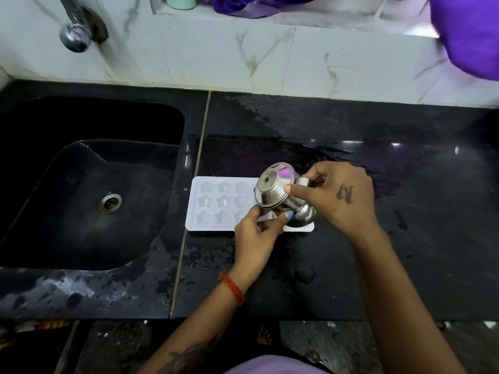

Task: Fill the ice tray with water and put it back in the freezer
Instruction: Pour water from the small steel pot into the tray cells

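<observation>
A black polished stone counter (351, 265) is observed, wet over much of its width, with a water film and droplets toward the wall and scattered drops along the front edge. A seam in the stone runs from the wall to the front edge just right of the sink (89, 184), which is a black basin set into the counter, with a round metal drain (109, 203) in its floor. The wall behind is clad in white marble-patterned tile (243, 58). A chrome tap (75, 36) is mounted on the wall above the sink. Purple cloth (467, 33) is seen at the upper right, and more along a ledge at the top.

The white ice tray (216, 203), with star-shaped cells, lies flat on the counter just right of the seam, near the sink. Its right part is hidden by a steel pot (278, 193), which is held tipped on its side above the tray, base toward the camera.

The pot is grasped by the right hand (337, 195), thumb laid across its body. The left hand (256, 233) is curled against the pot's lower side, fingertips touching it. A red thread band (232, 287) is worn on the left wrist.
</observation>
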Demonstrator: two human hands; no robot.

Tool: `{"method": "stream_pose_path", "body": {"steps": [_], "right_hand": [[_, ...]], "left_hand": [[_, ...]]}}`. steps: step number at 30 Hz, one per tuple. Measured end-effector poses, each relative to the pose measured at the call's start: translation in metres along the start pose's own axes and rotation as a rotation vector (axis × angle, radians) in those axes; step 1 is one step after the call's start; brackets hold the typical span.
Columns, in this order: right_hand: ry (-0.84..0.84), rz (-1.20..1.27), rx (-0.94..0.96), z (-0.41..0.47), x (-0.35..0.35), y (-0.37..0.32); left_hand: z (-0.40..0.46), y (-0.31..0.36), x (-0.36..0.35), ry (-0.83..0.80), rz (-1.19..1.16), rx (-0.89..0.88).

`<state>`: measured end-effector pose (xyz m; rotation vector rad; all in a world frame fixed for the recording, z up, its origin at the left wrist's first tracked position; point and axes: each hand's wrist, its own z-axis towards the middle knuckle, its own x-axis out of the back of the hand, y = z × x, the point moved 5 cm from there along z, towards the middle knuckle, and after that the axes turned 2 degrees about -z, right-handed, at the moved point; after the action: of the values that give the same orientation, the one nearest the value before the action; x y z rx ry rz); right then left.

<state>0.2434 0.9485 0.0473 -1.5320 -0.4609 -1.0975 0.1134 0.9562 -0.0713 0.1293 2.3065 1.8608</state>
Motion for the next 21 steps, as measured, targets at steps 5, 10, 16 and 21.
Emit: {"method": "stream_pose_path", "body": {"steps": [5,10,16,21], "right_hand": [[-0.002,0.131,-0.045,-0.001,-0.001,0.009],[-0.023,0.261,-0.125,0.001,-0.005,0.024],[0.021,0.321,-0.183,-0.002,-0.002,0.034],[0.056,0.233,-0.163,-0.005,0.007,0.033]], "left_hand": [[0.001,0.002,0.001,0.031,0.020,-0.010],[0.000,0.008,0.002,0.059,0.121,-0.056],[0.000,0.015,-0.003,0.041,0.122,-0.081],[0.001,0.010,-0.012,-0.007,0.096,-0.052]]}}
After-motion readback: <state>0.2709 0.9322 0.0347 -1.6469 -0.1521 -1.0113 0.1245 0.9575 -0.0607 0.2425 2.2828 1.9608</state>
